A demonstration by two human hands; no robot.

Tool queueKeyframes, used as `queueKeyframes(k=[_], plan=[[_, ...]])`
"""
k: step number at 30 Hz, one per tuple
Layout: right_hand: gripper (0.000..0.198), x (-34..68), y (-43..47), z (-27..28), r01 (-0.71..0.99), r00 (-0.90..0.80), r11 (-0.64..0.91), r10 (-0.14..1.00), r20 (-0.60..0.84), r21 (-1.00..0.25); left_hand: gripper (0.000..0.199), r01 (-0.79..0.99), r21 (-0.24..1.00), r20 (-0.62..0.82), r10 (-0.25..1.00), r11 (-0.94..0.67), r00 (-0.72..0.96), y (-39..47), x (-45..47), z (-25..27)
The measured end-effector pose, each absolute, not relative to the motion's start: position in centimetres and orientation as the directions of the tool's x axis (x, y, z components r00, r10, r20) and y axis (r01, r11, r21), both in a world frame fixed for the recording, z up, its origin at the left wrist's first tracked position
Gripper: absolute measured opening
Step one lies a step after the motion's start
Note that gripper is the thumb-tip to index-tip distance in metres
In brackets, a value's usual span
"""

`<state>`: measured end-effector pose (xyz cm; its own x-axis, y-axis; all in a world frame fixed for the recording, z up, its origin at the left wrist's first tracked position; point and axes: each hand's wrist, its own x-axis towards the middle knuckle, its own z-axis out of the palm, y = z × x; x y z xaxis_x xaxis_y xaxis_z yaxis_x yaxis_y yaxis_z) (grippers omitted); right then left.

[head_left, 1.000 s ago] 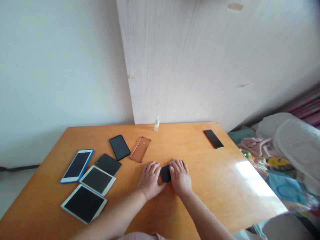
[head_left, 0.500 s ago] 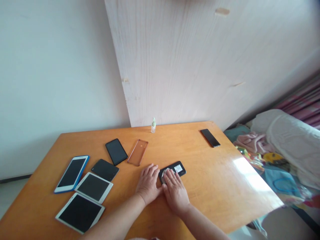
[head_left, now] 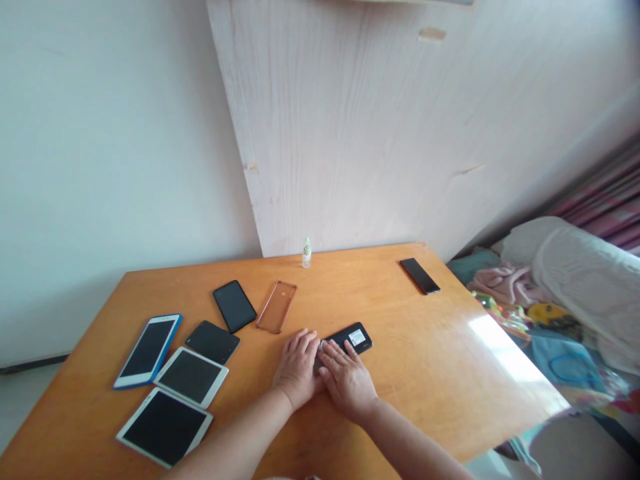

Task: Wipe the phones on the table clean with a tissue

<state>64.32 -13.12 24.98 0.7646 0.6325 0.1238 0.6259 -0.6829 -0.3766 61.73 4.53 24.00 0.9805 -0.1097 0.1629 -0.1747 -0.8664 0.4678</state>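
Note:
A black phone [head_left: 367,339] with a white label lies on the table below my hands. My left hand [head_left: 299,367] grips its left end, fingers bent over the edge. My right hand [head_left: 349,377] lies across the lower left part of the phone, fingers stretched and pressed down on a white wipe [head_left: 323,345]. Only a small piece of the wipe shows beside the fingertips. The two hands touch near the thumbs. Just beyond my left hand lies a clear brownish phone case [head_left: 277,307].
On the left of the wooden table [head_left: 425,380] lie a blue-edged white phone [head_left: 149,351], two white tablets [head_left: 193,375] and two dark devices [head_left: 234,305]. A small dropper bottle [head_left: 307,255] stands at the back. Another black phone [head_left: 419,276] lies back right. Bedding [head_left: 575,280] is beyond the right edge.
My right hand has slid slightly left on the phone, toward my left hand. Less of the white wipe shows now. My left hand stays at the phone's end.

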Motion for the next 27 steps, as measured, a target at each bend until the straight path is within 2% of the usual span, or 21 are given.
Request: queueKeyframes(k=[1, 4, 6, 7, 10, 12, 14, 17, 18, 20, 23, 24, 25, 27], plan=[[0.040, 64.9, -13.5, 25.0, 0.584, 0.801, -0.727, 0.586, 0.117, -0.362, 0.054, -0.173, 0.470, 0.163, -0.108, -0.865, 0.981, 4.5, 61.7, 24.0], [0.043, 66.7, -14.7, 24.8, 0.360, 0.933, -0.882, 0.343, 0.109, -0.304, 0.062, -0.174, 0.471, 0.171, -0.105, -0.865, 0.980, 4.4, 61.8, 24.1], [0.045, 66.4, -14.7, 24.6, 0.309, 0.951, -0.906, 0.288, 0.115, -0.288, 0.061, -0.175, 0.467, 0.177, -0.102, -0.867, 0.979, 4.4, 61.8, 24.1], [0.045, 65.6, -14.5, 24.5, 0.347, 0.938, -0.891, 0.326, 0.118, -0.292, 0.060, -0.175, 0.465, 0.179, -0.102, -0.868, 0.979, 4.4, 61.8, 24.1], [0.043, 62.7, -13.9, 24.2, 0.543, 0.836, -0.773, 0.533, 0.129, -0.328, 0.057, -0.182, 0.463, 0.182, -0.108, -0.868, 0.977, 4.5, 61.7, 23.9], [0.043, 61.9, -14.4, 24.1, 0.586, 0.804, -0.736, 0.581, 0.126, -0.340, 0.057, -0.188, 0.458, 0.191, -0.111, -0.869, 0.975, 4.6, 61.8, 23.8], [0.043, 62.6, -15.6, 24.0, 0.503, 0.862, -0.802, 0.493, 0.119, -0.323, 0.058, -0.195, 0.450, 0.208, -0.110, -0.871, 0.972, 4.6, 61.8, 23.7], [0.047, 64.0, -17.3, 23.8, 0.267, 0.963, -0.919, 0.242, 0.121, -0.289, 0.059, -0.211, 0.438, 0.232, -0.117, -0.874, 0.966, 4.5, 61.8, 23.7], [0.048, 63.9, -17.4, 23.7, 0.235, 0.970, -0.930, 0.207, 0.123, -0.284, 0.059, -0.213, 0.434, 0.235, -0.119, -0.875, 0.965, 4.5, 61.8, 23.7], [0.048, 62.8, -17.1, 23.6, 0.307, 0.951, -0.909, 0.282, 0.125, -0.283, 0.057, -0.213, 0.425, 0.230, -0.122, -0.880, 0.965, 4.6, 61.8, 23.7], [0.046, 60.4, -16.2, 23.5, 0.537, 0.841, -0.788, 0.527, 0.120, -0.300, 0.057, -0.208, 0.416, 0.215, -0.126, -0.885, 0.968, 4.6, 61.8, 23.7], [0.046, 60.0, -16.2, 23.6, 0.573, 0.815, -0.760, 0.567, 0.117, -0.307, 0.057, -0.208, 0.415, 0.213, -0.127, -0.886, 0.969, 4.6, 61.8, 23.7], [0.046, 59.9, -16.3, 23.8, 0.573, 0.815, -0.758, 0.568, 0.115, -0.312, 0.057, -0.209, 0.415, 0.213, -0.129, -0.886, 0.969, 4.6, 61.8, 23.7], [0.045, 60.7, -16.8, 24.1, 0.482, 0.875, -0.819, 0.471, 0.113, -0.312, 0.057, -0.212, 0.415, 0.215, -0.131, -0.885, 0.968, 4.6, 61.8, 23.8]])
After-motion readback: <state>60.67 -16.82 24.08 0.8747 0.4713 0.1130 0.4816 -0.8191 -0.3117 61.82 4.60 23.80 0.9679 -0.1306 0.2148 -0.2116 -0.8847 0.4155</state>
